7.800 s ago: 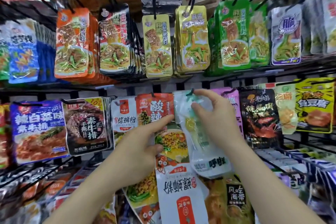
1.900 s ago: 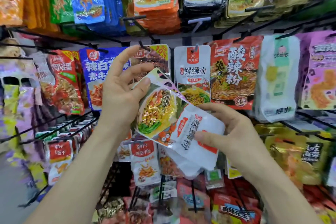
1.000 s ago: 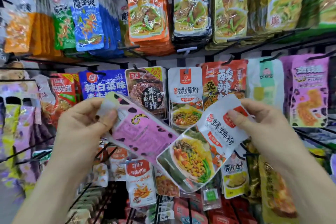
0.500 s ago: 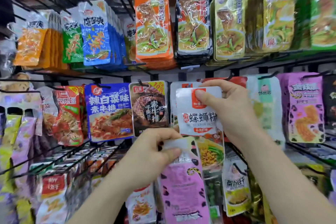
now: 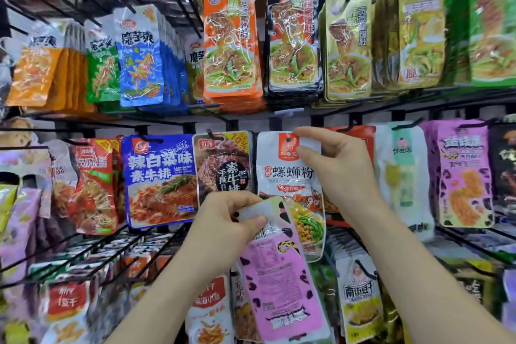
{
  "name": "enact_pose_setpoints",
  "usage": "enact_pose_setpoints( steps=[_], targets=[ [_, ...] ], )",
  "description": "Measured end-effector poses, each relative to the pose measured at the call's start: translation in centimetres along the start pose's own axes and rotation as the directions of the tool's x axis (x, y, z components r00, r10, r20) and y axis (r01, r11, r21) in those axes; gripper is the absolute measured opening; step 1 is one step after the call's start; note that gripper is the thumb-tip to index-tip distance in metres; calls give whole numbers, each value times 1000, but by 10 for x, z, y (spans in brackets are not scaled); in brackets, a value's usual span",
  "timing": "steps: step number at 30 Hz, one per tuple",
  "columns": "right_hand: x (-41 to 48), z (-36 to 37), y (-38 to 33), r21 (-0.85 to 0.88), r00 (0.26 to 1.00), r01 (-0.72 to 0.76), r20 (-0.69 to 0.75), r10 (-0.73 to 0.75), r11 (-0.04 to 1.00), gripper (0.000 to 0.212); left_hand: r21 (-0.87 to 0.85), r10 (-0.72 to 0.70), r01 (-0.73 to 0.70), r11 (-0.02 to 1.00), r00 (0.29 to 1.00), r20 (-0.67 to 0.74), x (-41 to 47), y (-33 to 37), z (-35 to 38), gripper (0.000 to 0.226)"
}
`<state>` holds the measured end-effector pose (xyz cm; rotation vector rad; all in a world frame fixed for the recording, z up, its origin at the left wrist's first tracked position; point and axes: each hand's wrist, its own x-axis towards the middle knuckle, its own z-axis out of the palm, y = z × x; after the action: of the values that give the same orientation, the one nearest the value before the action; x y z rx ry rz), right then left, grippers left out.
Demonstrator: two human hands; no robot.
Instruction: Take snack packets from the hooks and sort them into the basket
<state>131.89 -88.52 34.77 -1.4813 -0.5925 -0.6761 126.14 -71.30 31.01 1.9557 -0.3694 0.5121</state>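
Observation:
My right hand (image 5: 340,173) pinches the top right of a white snack packet (image 5: 287,176) with a red logo, held up at the hook row between the brown packet (image 5: 223,162) and the red packet (image 5: 365,137). My left hand (image 5: 223,226) pinches the top of a pink packet (image 5: 279,282) with black spots, which hangs down in front of the lower shelves, its back side facing me. The pink packet overlaps the lower edge of the white one. No basket is in view.
A wire rack of black hooks (image 5: 178,0) carries rows of hanging packets: blue (image 5: 159,179), orange (image 5: 231,42), black (image 5: 293,39), gold (image 5: 349,47), green (image 5: 491,31), a matching pink one (image 5: 460,173). More packets hang below (image 5: 360,304).
My right hand has pressed the white packet flatter against the hook row. The left hand with the pink packet has stayed below it. The view has shifted slightly upward.

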Motion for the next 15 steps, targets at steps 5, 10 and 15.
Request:
enact_pose_setpoints(
  steps=[5,10,15],
  targets=[
    [4,1,4,-84,999,18,-47,-22,996,26,2,-23,23,1000,1000,15,1,2,-1,27],
    [9,1,6,-264,998,41,-29,-50,964,30,-20,-60,61,998,998,32,2,1,-5,23],
    [7,-2,7,-441,992,85,119,-36,894,39,-21,-109,110,994,993,47,7,-4,-3,22]
  ],
)
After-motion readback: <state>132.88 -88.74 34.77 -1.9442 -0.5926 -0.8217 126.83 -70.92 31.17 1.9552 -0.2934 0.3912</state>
